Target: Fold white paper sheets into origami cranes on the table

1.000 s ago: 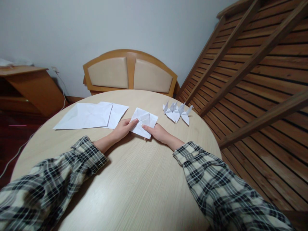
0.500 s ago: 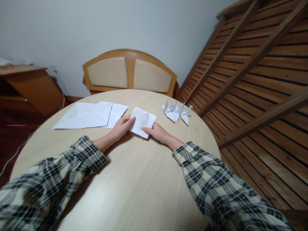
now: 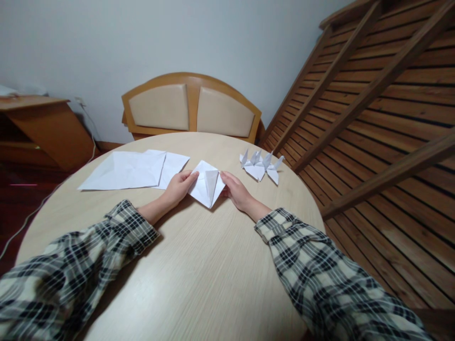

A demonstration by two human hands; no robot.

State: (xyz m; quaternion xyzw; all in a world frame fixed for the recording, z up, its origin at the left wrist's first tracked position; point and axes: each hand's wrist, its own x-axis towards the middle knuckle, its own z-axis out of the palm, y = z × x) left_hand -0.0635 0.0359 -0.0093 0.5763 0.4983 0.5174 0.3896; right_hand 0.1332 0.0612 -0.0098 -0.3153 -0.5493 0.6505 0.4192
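A folded white sheet of paper (image 3: 201, 185), shaped like a diamond with one corner toward me, is held between both hands above the table. My left hand (image 3: 178, 188) pinches its left corner, thumb on top. On the opposite side my right hand (image 3: 237, 190) grips the right corner, its thumb near the upper edge and its fingers partly hidden beneath. A narrow flap stands slightly raised down the right half of the paper. Several folded paper cranes (image 3: 261, 166) stand in a cluster to the right of my right hand.
Flat white sheets (image 3: 122, 170) lie on the left of the round wooden table (image 3: 192, 274). Behind the table is a padded headboard (image 3: 192, 106). A slatted wooden structure (image 3: 373, 118) leans along the right, and a brown desk (image 3: 46, 128) stands far left.
My right thumb has moved up and right, from the paper's lower edge to its right corner. The flap, earlier flat and square-looking, now shows as a narrow raised fold.
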